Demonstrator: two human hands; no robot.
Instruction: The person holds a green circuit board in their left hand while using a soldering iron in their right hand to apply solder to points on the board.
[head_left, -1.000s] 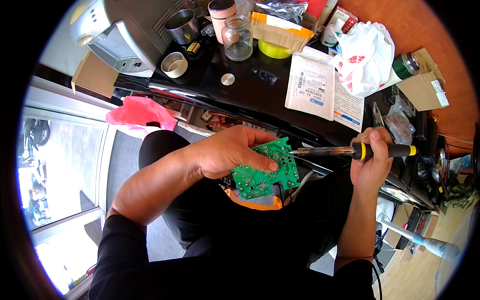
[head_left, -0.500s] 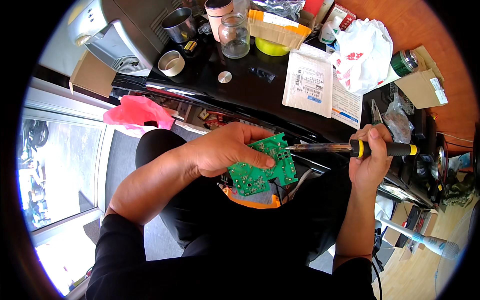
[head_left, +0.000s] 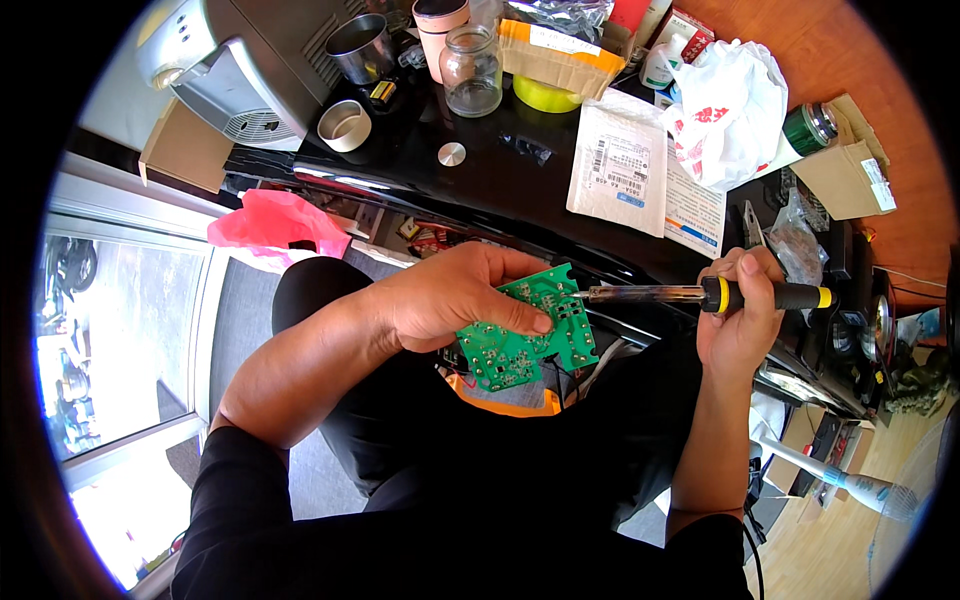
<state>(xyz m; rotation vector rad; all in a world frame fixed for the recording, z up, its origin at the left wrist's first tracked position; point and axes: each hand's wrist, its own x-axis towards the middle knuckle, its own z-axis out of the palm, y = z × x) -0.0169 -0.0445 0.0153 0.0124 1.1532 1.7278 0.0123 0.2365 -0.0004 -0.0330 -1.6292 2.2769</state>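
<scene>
A green circuit board [head_left: 572,340] is gripped at its left part by my left hand [head_left: 455,300], thumb lying on the upper face and fingers underneath. Small solder joints and components dot this face. My right hand [head_left: 738,325] is closed around the black-and-yellow handle of a soldering iron [head_left: 645,294], held nearly level. Its tip points left and meets the board near the upper right part; whether it actually touches a joint is too small to tell. The board is over my lap, just in front of the desk edge.
On the black desk [head_left: 400,185] stand a glass jar [head_left: 472,75], a metal cup [head_left: 360,50], a small round tin [head_left: 344,126] and a padded envelope [head_left: 618,165]. A white plastic bag [head_left: 730,110] lies at the right. A pink bag [head_left: 275,228] hangs beside my left knee.
Almost nothing differs. The board and the iron's tip have shifted very slightly to the right in the picture, with both grips unchanged.
</scene>
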